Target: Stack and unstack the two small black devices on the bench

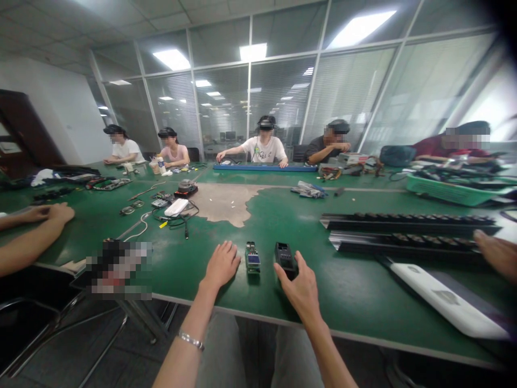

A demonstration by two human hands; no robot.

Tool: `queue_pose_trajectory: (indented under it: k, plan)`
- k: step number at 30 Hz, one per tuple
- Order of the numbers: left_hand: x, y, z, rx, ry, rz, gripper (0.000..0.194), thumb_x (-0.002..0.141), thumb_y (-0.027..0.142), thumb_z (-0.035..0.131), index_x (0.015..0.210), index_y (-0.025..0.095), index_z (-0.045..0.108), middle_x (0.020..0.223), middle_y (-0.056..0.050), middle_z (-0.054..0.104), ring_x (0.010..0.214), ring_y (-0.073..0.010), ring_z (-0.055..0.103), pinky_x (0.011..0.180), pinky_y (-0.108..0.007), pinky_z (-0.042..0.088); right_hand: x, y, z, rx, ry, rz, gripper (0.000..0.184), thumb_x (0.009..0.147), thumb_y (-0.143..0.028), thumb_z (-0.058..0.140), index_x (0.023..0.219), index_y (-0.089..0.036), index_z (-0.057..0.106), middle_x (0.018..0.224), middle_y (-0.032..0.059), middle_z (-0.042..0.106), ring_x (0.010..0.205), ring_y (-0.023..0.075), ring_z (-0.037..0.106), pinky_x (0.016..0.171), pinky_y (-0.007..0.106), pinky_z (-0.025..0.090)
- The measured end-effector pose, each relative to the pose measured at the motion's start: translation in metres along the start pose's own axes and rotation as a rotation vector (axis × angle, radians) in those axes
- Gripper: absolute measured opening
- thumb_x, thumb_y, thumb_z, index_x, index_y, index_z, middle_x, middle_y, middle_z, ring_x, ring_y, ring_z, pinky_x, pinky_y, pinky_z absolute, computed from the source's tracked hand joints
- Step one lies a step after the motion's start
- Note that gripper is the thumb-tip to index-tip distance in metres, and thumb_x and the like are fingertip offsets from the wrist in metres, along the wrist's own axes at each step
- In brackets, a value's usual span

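On the green table [363, 302], right in front of me, lies a small green circuit board [252, 260] with a dark blue display. My left hand [223, 264] rests palm down on the tabletop just left of the board, fingers loosely extended, holding nothing. To the board's right is a black plastic case [284, 255] with openings in its upper end. My right hand [299, 283] has its thumb at the case's left side and its fingers along the right side, gripping the lower part. The palm hides some of the case's near end.
Two long black rails [404, 241] and a white elongated device [440, 296] lie to the right, near another person's hand [495, 256]. A white box with cables [176, 208] sits left of centre. A green basket [456, 189] stands far right. Several people sit around the table.
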State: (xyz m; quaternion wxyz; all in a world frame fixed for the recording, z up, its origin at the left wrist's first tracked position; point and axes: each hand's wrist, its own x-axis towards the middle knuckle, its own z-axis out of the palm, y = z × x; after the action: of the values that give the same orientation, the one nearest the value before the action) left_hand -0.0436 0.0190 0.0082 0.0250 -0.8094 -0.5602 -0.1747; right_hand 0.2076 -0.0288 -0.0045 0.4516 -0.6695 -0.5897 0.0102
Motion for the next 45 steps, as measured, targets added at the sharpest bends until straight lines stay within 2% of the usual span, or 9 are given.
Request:
queue_pose_trajectory:
  k: [4,8,12,20,26,30,34,38,45]
  plan:
    - [0.001,0.0,0.001,0.008,-0.007,-0.002,0.048,0.1,0.044,0.033,0.138,0.019,0.048,0.15,-0.012,0.044,0.142,-0.0243,0.033,0.117,-0.046,0.026,0.001,-0.001,-0.001,0.008,-0.015,0.039,0.094,0.079,-0.07,0.053,0.143,-0.003,0.039,0.135,0.0232,0.053,0.123,0.0336,0.049,0.104,0.047,0.039]
    - [0.001,0.0,0.002,0.013,-0.005,-0.002,0.048,0.1,0.045,0.033,0.138,0.019,0.048,0.15,-0.012,0.043,0.142,-0.0241,0.033,0.116,-0.047,0.027,0.0,-0.001,0.0,-0.027,-0.041,-0.022,0.102,0.076,-0.072,0.055,0.145,-0.001,0.034,0.136,0.0245,0.051,0.125,0.035,0.047,0.104,0.048,0.038]
    - [0.0,0.001,0.003,0.02,0.003,0.005,0.049,0.1,0.045,0.032,0.138,0.018,0.048,0.15,-0.012,0.043,0.142,-0.0238,0.033,0.117,-0.046,0.026,0.0,0.0,0.0,-0.051,-0.057,-0.033,0.101,0.077,-0.071,0.056,0.146,0.0,0.032,0.137,0.0245,0.051,0.125,0.0357,0.047,0.104,0.048,0.038]
    - [0.002,0.002,0.004,0.018,0.003,0.0,0.049,0.1,0.045,0.032,0.138,0.018,0.049,0.149,-0.012,0.044,0.142,-0.0237,0.034,0.116,-0.046,0.027,0.0,0.003,-0.001,-0.037,-0.061,-0.049,0.094,0.08,-0.064,0.057,0.146,-0.001,0.033,0.132,0.022,0.056,0.121,0.0347,0.05,0.102,0.047,0.041]
    - [0.001,0.001,0.002,0.002,0.006,0.003,0.047,0.1,0.044,0.033,0.138,0.02,0.049,0.15,-0.011,0.043,0.142,-0.0235,0.034,0.117,-0.047,0.026,-0.002,0.006,0.001,-0.03,-0.055,-0.072,0.079,0.084,-0.059,0.053,0.141,-0.005,0.042,0.128,0.0218,0.058,0.118,0.0344,0.052,0.098,0.048,0.043]
    - [0.001,0.001,0.002,-0.002,0.011,0.0,0.047,0.1,0.044,0.033,0.138,0.019,0.049,0.149,-0.012,0.044,0.141,-0.0239,0.035,0.116,-0.047,0.026,-0.002,0.003,-0.001,-0.024,-0.057,-0.03,0.077,0.085,-0.058,0.052,0.139,-0.004,0.046,0.127,0.0213,0.059,0.118,0.0341,0.052,0.099,0.047,0.043]
    - [0.001,0.0,0.002,-0.007,0.005,-0.003,0.048,0.1,0.044,0.034,0.137,0.018,0.049,0.149,-0.013,0.044,0.141,-0.0246,0.035,0.117,-0.046,0.027,-0.004,-0.009,-0.004,0.025,-0.071,0.032,0.076,0.085,-0.06,0.05,0.138,-0.004,0.048,0.127,0.0215,0.06,0.118,0.0339,0.055,0.101,0.047,0.042]
    - [0.001,0.0,0.0,-0.014,0.001,-0.006,0.047,0.099,0.044,0.035,0.136,0.02,0.05,0.149,-0.012,0.044,0.141,-0.0246,0.035,0.117,-0.046,0.026,-0.005,-0.035,-0.002,0.111,-0.099,0.094,0.076,0.085,-0.061,0.049,0.14,-0.008,0.047,0.131,0.0195,0.059,0.117,0.033,0.057,0.099,0.046,0.044]
    - [-0.001,0.0,-0.003,-0.029,0.004,-0.013,0.045,0.099,0.043,0.036,0.136,0.021,0.05,0.148,-0.011,0.045,0.141,-0.0247,0.034,0.117,-0.046,0.026,-0.001,-0.084,0.014,0.153,-0.088,-0.022,0.076,0.087,-0.058,0.05,0.139,-0.004,0.047,0.132,0.0215,0.057,0.12,0.0328,0.054,0.102,0.045,0.042]
